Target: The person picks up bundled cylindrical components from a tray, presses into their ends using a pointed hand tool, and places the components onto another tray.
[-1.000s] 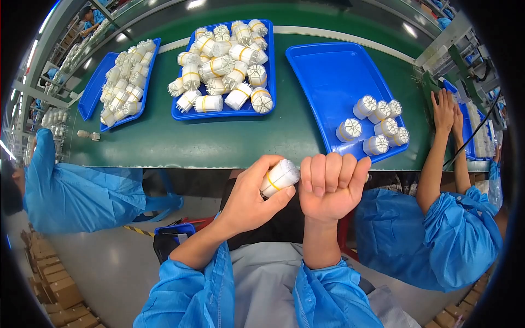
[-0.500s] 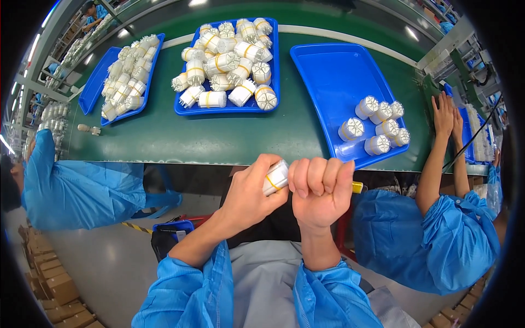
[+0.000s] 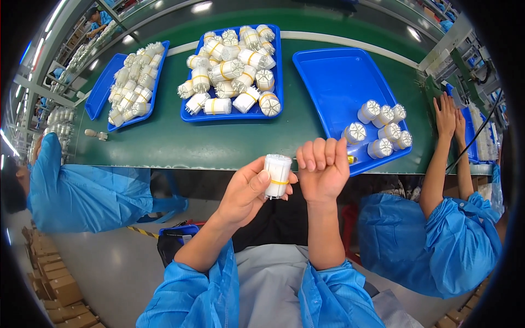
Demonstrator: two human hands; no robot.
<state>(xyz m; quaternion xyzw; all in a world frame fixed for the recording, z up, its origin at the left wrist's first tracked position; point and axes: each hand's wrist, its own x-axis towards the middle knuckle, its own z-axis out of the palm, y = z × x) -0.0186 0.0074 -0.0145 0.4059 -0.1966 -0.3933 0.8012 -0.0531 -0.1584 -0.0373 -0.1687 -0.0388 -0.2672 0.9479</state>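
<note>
My left hand (image 3: 246, 191) grips a white cylinder (image 3: 277, 176) with a yellow band round it, above my lap just before the bench edge. The cylinder stands nearly upright, its smooth end up and small metal prongs showing at the bottom. Close to its right, my right hand (image 3: 324, 169) is curled closed round a yellow-handled tool (image 3: 351, 159); most of the tool is hidden in the fist. Beyond it, a blue tray (image 3: 333, 71) has several similar cylinders (image 3: 390, 131) in its near right part. Another blue tray (image 3: 281, 71) is heaped with banded cylinders (image 3: 226, 71).
A third tray (image 3: 156, 82) of white parts overlaps a blue tray (image 3: 98, 95) at the left. One small loose part (image 3: 96, 134) lies on the green bench (image 3: 219, 145). Co-workers in blue sit on both sides; the right one's hands (image 3: 445, 115) rest on the bench.
My left hand has turned the cylinder from a tilt to nearly upright, and its smooth end now shows. My right fist has risen slightly toward the tray, with the yellow-handled tool still in it.
</note>
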